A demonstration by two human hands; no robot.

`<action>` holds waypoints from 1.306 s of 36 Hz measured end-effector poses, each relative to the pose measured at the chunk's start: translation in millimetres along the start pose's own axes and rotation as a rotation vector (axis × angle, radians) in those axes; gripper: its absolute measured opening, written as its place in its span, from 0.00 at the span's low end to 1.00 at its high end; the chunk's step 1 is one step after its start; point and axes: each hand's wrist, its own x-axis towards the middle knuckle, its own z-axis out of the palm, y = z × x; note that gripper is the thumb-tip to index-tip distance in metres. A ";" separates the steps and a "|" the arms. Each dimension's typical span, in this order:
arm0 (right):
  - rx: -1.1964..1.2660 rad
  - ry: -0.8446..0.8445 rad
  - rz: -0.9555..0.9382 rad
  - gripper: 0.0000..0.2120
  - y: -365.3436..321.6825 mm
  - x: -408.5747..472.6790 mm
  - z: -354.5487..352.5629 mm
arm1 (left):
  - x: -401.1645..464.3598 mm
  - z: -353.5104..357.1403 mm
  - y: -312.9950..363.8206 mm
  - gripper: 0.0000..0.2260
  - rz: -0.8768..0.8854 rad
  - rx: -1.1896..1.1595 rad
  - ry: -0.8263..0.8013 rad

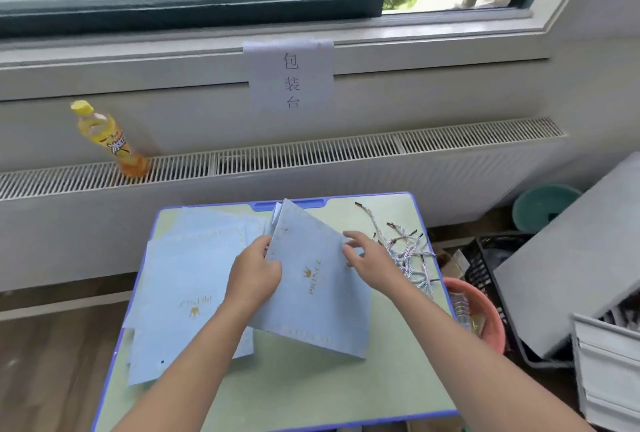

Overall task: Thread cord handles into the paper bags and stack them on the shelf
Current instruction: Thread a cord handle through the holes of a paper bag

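My left hand point(254, 270) grips the left edge of a blue paper bag point(311, 279), lifted & tilted over the middle of the green table point(311, 393). My right hand point(367, 258) rests on the bag's right edge, fingers loosely spread. More flat bags point(180, 300) lie left of it; cord handles point(408, 255) piled just right.

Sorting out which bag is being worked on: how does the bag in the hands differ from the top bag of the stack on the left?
The held bag is tilted up off the table, gripped by the left hand with the right hand at its other edge; the stack bag lies flat, untouched. The held bag's gold logo runs sideways; the stack bag's reads upside down. Both are light blue and show no cord.
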 end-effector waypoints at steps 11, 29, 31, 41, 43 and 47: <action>-0.255 0.319 -0.032 0.14 24.0 80.5 -25.1 | 26.1 10.2 -24.9 0.13 -0.173 -0.252 -0.084; -0.424 0.285 -0.051 0.08 32.9 131.9 -6.5 | 26.3 9.9 -36.3 0.13 -0.187 -0.364 -0.077; -0.359 0.288 -0.112 0.07 21.1 120.8 -3.6 | 22.6 7.4 -31.9 0.14 -0.171 -0.380 -0.072; 0.059 0.121 -0.281 0.11 -80.9 -8.7 19.9 | -5.3 -10.6 2.7 0.18 0.055 -0.382 -0.023; 0.053 0.138 -0.302 0.11 -89.4 -22.1 29.8 | -8.7 -14.5 6.9 0.17 0.091 -0.362 -0.025; 0.064 0.215 -0.285 0.05 -98.9 -39.7 41.9 | -13.4 -21.1 7.5 0.16 0.138 -0.356 -0.022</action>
